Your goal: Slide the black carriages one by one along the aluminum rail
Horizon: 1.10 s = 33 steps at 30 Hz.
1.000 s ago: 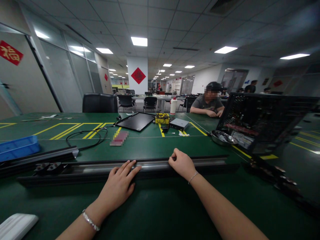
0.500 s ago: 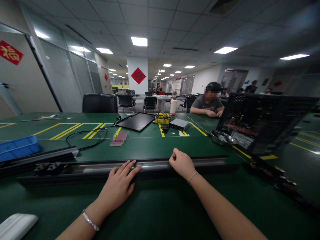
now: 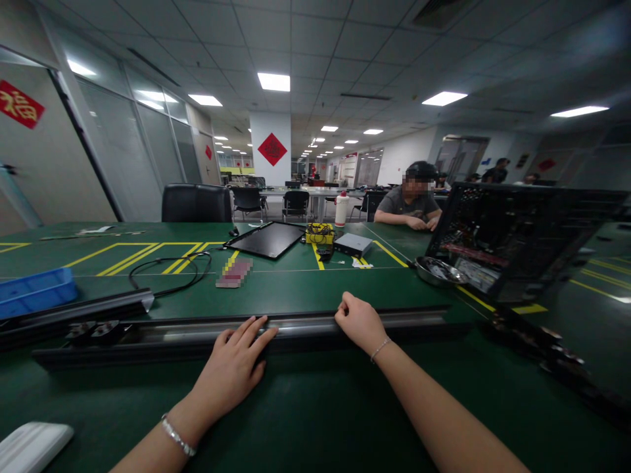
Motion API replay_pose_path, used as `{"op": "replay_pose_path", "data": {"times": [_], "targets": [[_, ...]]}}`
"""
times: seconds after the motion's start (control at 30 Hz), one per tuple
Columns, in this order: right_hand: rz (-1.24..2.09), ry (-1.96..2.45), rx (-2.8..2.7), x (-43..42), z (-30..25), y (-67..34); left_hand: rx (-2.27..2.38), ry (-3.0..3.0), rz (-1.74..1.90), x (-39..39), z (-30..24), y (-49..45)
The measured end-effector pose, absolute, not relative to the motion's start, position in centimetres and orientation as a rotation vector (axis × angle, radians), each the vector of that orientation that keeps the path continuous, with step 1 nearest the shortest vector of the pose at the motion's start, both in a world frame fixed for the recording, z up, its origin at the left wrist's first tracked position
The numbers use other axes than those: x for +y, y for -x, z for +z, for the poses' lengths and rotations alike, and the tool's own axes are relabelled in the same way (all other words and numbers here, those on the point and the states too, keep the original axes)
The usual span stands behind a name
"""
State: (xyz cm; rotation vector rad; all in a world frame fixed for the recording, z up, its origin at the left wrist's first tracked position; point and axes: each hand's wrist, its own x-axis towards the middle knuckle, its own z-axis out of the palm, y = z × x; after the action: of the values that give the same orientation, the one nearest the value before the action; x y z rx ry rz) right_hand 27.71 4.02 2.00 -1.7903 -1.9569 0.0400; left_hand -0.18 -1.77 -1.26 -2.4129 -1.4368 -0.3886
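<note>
A long dark metal channel (image 3: 305, 334) with a shiny inner strip lies crosswise on the green table. My left hand (image 3: 234, 358) rests on it near the middle, fingers spread over the strip and nothing held. Farther right, my right hand (image 3: 362, 323) is closed in a fist touching the same channel; whatever its curled fingers may hold is hidden. Two black fittings (image 3: 101, 330) with metal studs sit in the channel's left end.
To the left are a second channel (image 3: 108, 309), a blue bin (image 3: 37, 289) and a white object (image 3: 34, 443). Beyond lie a cable (image 3: 172, 289), black panel (image 3: 269, 239) and grey box (image 3: 353, 244). At right stand a metal bowl (image 3: 438, 272), an open computer case (image 3: 522, 243) and a seated person (image 3: 409, 207).
My right fist has shifted very slightly rightward along the channel. My left hand and the channel look the same as before.
</note>
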Motion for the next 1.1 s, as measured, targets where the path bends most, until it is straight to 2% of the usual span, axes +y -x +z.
{"op": "replay_pose_path", "data": {"times": [0.63, 1.1], "targets": [[-0.092, 2.046, -1.899, 2.9, 2.8, -29.2, -1.438, 2.413, -0.392, -1.9, -1.0, 0.0], [-0.066, 2.014, -1.901, 3.0, 2.7, -29.3, -1.443, 2.420, -0.402, -1.9, -0.8, 0.0]]}}
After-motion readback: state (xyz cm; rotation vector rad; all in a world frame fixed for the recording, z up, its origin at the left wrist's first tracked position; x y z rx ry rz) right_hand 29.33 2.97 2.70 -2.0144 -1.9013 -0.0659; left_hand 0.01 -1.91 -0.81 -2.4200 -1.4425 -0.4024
